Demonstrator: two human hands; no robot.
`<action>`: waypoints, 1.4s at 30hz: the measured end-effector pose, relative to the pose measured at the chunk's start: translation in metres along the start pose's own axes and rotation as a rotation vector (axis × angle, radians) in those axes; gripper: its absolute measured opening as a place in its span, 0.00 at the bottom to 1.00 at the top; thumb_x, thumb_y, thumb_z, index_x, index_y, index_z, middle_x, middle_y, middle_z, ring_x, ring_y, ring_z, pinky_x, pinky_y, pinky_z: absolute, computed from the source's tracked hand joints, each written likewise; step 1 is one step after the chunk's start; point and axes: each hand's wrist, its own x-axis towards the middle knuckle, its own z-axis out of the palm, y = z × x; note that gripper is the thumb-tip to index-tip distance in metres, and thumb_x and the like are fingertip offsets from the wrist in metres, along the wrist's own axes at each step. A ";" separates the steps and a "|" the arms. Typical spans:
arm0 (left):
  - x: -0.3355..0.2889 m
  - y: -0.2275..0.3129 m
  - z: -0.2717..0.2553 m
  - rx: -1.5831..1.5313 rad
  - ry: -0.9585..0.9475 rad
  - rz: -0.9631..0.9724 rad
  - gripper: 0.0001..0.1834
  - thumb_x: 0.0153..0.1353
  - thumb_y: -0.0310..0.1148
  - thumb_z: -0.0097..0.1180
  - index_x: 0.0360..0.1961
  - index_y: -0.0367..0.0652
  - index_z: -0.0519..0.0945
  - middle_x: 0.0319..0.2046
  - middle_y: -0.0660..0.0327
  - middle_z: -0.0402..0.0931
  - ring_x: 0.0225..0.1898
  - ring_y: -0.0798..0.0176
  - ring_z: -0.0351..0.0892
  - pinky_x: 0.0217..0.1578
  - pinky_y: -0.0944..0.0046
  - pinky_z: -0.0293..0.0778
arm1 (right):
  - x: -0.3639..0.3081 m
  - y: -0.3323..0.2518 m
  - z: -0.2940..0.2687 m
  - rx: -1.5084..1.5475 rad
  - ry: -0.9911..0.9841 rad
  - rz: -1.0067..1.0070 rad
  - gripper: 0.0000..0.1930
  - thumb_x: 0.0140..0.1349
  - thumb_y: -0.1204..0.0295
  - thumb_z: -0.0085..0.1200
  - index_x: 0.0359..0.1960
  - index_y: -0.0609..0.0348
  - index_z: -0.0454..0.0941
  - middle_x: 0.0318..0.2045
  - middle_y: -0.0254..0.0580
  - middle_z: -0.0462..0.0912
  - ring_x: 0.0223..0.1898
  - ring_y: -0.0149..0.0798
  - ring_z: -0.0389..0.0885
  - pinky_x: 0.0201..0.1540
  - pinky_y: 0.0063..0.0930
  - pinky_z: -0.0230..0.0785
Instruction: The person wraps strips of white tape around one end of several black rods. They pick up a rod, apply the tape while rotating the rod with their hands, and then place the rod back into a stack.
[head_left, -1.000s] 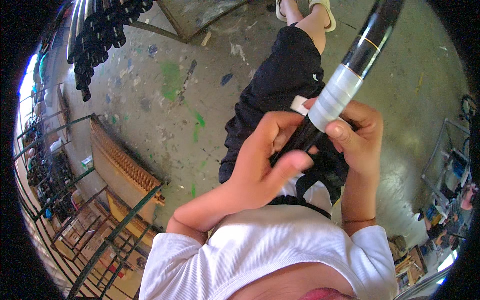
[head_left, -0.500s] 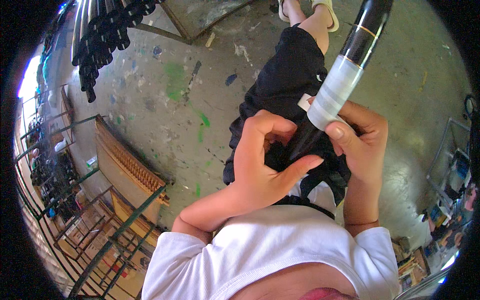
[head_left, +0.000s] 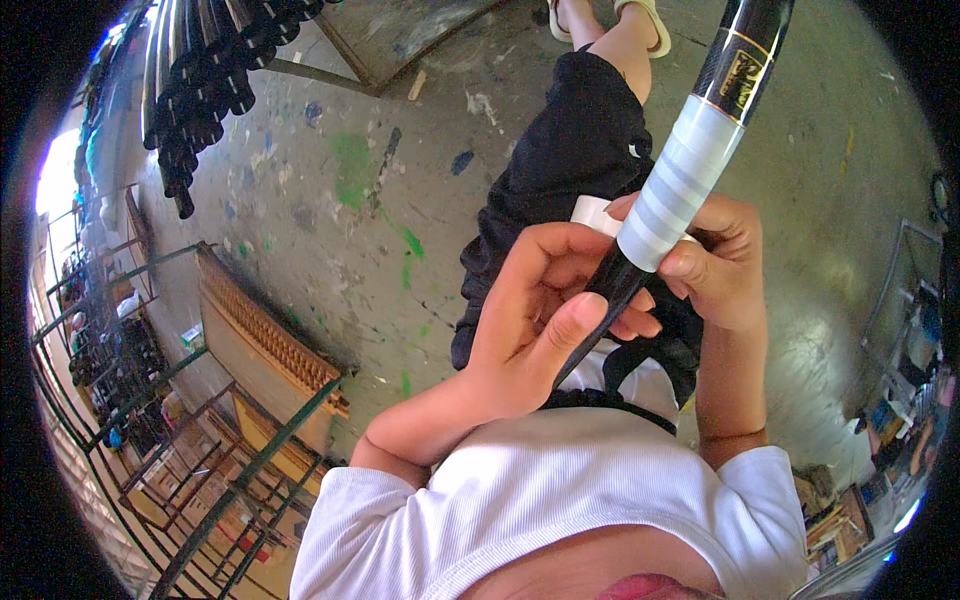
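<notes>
Above a paint-spattered concrete floor, both hands grip a white-taped black rod.

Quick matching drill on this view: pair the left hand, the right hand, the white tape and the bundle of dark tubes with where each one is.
1. left hand
2. right hand
3. white tape
4. dark tubes

a. wound round the black shaft
b. stacked at the top left
c. gripping the bare shaft below the wrap
d. at the wrap's lower edge

Pairs: 1-c, 2-d, 3-a, 4-b
</notes>
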 end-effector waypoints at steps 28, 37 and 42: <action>0.012 -0.011 -0.013 -0.055 -0.392 -0.137 0.27 0.64 0.51 0.38 0.41 0.31 0.66 0.27 0.55 0.72 0.16 0.71 0.70 0.18 0.74 0.67 | 0.021 -0.015 -0.006 -0.138 -0.199 0.008 0.15 0.45 0.66 0.65 0.32 0.63 0.79 0.25 0.31 0.79 0.30 0.21 0.73 0.34 0.17 0.66; 0.011 -0.018 0.006 0.177 -0.112 0.165 0.29 0.59 0.51 0.48 0.50 0.43 0.54 0.17 0.58 0.65 0.08 0.75 0.57 0.06 0.76 0.53 | 0.012 -0.017 -0.022 -0.302 -0.070 -0.044 0.06 0.51 0.71 0.55 0.23 0.62 0.75 0.20 0.30 0.75 0.27 0.22 0.71 0.30 0.20 0.64; 0.013 -0.018 0.004 0.065 -0.107 0.098 0.25 0.60 0.48 0.49 0.49 0.43 0.56 0.16 0.57 0.64 0.07 0.75 0.57 0.05 0.75 0.54 | 0.015 -0.002 -0.013 -0.668 0.205 -0.110 0.06 0.52 0.73 0.50 0.23 0.62 0.73 0.19 0.30 0.72 0.25 0.23 0.68 0.27 0.18 0.60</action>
